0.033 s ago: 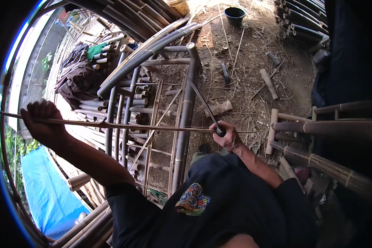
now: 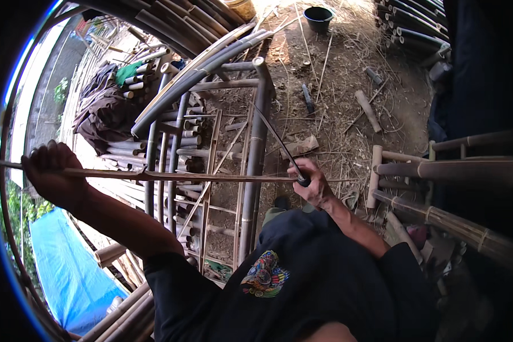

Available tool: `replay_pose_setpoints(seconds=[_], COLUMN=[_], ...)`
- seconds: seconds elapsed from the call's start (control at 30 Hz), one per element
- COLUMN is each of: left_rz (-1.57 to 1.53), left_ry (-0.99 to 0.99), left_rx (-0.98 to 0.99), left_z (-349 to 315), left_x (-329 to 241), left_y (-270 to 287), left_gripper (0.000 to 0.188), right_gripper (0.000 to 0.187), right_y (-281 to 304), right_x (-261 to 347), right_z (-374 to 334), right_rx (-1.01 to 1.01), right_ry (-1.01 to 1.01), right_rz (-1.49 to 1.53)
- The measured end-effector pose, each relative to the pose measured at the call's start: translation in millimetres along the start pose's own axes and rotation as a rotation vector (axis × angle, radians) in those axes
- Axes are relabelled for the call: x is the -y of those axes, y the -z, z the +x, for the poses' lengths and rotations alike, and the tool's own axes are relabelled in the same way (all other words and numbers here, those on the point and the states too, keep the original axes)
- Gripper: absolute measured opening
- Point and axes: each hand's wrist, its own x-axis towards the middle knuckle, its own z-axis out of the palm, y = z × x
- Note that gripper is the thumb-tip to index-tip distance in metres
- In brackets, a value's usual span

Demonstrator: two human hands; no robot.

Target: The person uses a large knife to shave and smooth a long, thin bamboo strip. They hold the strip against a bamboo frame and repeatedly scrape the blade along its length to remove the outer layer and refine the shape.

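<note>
A long, thin bamboo strip (image 2: 199, 176) runs almost level across the view, with a small knot partway along. My left hand (image 2: 54, 174), far out at the left, is closed in a fist around the strip near its left end. At the strip's right end is my right hand (image 2: 313, 185), its fingers wrapped round the dark handle of a long-bladed knife (image 2: 276, 135). The narrow blade points up and to the left, over a bamboo frame. The strip meets the knife by the right fingers; whether those fingers also pinch the strip, I cannot tell.
Below the strip stands a dark bamboo frame (image 2: 251, 182), with split lengths (image 2: 199, 80) leaning over its far end. Stacked bamboo poles and a blue tarp (image 2: 68, 268) lie left. A black bucket (image 2: 318, 19) stands far off; a bamboo bench (image 2: 444, 171) is at right.
My left hand has shifted slightly to the left. The bamboo strip now shows a broader face. My right hand and the knife stay nearly in place.
</note>
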Motion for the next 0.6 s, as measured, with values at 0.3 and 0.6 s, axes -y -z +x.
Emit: replay_pose_setpoints(seconds=[0.3,0.6], left_rz=[-0.146,0.047], left_ry=[-0.130,-0.309], left_rx=[0.092,0.225], left_z=[-126.7,-163.4], left_x=[43.3,116.3], left_y=[-132.0,-109.7], left_gripper=[0.052,0.032], right_gripper=[0.050,0.029], right_y=[60.6,14.8], right_x=[24.3,66.5], right_z=[-68.6,-129.3], right_rx=[-0.233,-0.459], right_ry=[-0.589,-0.604], right_rz=[-0.288,-0.088])
